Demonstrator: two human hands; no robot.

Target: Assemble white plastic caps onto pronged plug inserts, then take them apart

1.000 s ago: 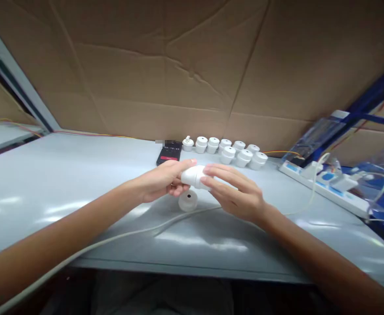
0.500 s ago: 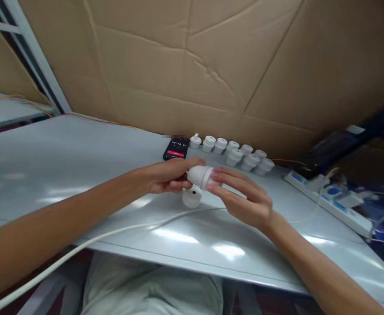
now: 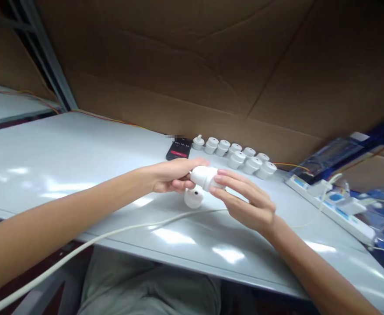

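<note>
Above the table, both hands grip one white rounded plastic container [image 3: 204, 176], lying sideways with a seam around its middle. My left hand [image 3: 175, 175] holds its left end, the thumb along the top and the fingers curled beneath. At the right end, my right hand [image 3: 244, 197] has its fingers closed around the body. Just below, another white piece with a small dark hole [image 3: 193, 199] stands on the table, partly covered by the held one. Several similar white containers [image 3: 236, 160] stand in rows farther back, beside one with a small knob on top [image 3: 198, 142].
A phone [image 3: 179, 149] showing a timer lies behind my left hand. One white cable [image 3: 139, 226] crosses the grey table [image 3: 64, 148] in front of my hands. At the right is a power strip [image 3: 333, 208] with plugs. Cardboard [image 3: 165, 78] lines the back.
The view has shifted slightly, and the picture's brightness differs. Both hands keep their grip on the white container, with only a slight shift of the fingers.
</note>
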